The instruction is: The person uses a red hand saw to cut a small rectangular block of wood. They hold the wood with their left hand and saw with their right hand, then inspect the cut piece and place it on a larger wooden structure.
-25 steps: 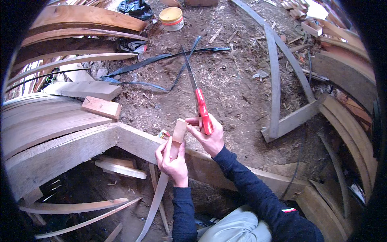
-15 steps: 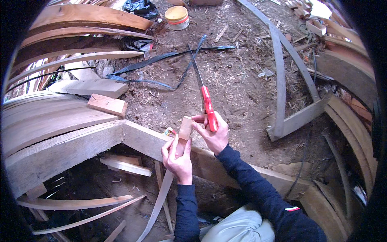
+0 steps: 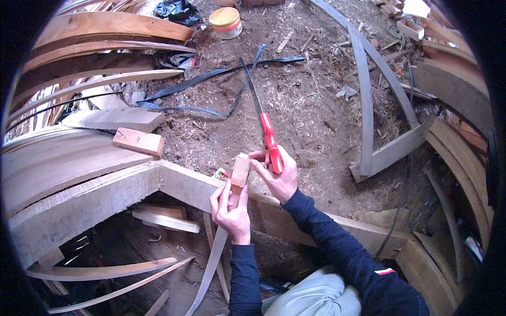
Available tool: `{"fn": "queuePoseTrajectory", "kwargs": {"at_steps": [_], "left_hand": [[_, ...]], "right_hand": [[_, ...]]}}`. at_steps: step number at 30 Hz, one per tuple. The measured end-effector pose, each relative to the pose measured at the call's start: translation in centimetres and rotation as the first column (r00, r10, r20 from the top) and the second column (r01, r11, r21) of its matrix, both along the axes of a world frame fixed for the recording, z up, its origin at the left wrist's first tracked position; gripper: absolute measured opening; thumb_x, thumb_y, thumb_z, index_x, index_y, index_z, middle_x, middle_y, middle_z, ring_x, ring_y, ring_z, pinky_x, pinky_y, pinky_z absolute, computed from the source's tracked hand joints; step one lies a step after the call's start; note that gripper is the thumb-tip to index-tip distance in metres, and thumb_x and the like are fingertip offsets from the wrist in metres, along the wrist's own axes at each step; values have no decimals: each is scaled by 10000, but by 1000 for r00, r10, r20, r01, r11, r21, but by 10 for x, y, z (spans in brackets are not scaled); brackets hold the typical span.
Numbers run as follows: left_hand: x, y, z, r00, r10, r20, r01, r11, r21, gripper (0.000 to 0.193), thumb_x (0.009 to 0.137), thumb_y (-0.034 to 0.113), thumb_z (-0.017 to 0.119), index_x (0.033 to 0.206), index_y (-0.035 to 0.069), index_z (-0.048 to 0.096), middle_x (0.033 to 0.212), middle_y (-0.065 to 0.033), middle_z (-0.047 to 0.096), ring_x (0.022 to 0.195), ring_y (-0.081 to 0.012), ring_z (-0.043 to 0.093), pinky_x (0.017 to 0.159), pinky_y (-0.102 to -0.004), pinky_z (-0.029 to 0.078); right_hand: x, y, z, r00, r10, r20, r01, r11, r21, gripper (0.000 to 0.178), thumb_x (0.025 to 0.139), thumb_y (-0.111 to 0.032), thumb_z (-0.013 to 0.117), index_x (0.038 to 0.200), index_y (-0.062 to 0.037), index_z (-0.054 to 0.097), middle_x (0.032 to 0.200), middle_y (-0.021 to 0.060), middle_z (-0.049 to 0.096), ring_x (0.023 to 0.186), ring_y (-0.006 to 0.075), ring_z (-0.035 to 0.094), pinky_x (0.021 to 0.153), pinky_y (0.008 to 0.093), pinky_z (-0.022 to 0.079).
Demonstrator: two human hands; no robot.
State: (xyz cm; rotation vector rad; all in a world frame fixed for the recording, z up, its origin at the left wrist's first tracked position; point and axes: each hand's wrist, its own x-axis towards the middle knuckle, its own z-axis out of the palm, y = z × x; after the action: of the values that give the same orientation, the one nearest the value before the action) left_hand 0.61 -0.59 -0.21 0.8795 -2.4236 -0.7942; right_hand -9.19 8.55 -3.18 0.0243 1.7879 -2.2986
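My left hand [image 3: 231,217] is closed around a small wooden block [image 3: 241,171], which stands tilted with its pale cut end up. In my right hand [image 3: 278,174] is a red-handled handsaw [image 3: 268,138], its narrow dark blade pointing away from me and seen almost edge-on. The right thumb and fingertips also touch the upper right edge of the block. Both hands are over a thick wooden beam [image 3: 184,183]. Just beyond the left fingers, a small yellow, green and red item [image 3: 220,173] rests at the beam; its kind is unclear.
Another block with a nail [image 3: 138,141] lies on stacked boards at left. A pale curved strip [image 3: 207,279] runs down beside my left wrist. Ahead lie blue-black straps [image 3: 211,76], a yellow-lidded tub [image 3: 225,23] and a wooden frame [image 3: 392,152]. Curved planks line both sides.
The view has shifted slightly. Both hands keep nearly the same hold on the block and the handsaw, with the block tilted a little differently.
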Motion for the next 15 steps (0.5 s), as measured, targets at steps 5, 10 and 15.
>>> {"fn": "queuePoseTrajectory", "kwargs": {"at_steps": [5, 10, 15], "left_hand": [[0, 0, 2, 999, -15, 33, 16, 999, -28, 451, 640, 90, 819, 1067, 56, 679, 934, -21, 590, 722, -114, 490, 596, -252, 392], [-1, 1, 1, 1000, -9, 19, 10, 1000, -21, 451, 637, 95, 821, 1064, 60, 680, 934, -20, 594, 725, -116, 497, 588, -254, 389], [-2, 0, 2, 999, -6, 33, 8, 999, -39, 453, 628, 95, 823, 1058, 68, 682, 937, -28, 598, 767, -143, 537, 584, -269, 404]], "right_hand": [[0, 0, -4, 1000, 5, -13, -5, 1000, -8, 257, 777, 13, 675, 783, -41, 424, 890, 142, 682, 851, 175, 670, 721, 286, 533], [0, 1, -3, 1000, 4, -4, -4, 1000, -7, 259, 778, 14, 675, 780, -43, 422, 887, 142, 681, 863, 171, 666, 728, 287, 531], [-1, 0, 1, 1000, 16, 13, -15, 1000, -20, 267, 780, -1, 680, 777, -46, 417, 888, 149, 678, 863, 170, 660, 753, 292, 529]]}}
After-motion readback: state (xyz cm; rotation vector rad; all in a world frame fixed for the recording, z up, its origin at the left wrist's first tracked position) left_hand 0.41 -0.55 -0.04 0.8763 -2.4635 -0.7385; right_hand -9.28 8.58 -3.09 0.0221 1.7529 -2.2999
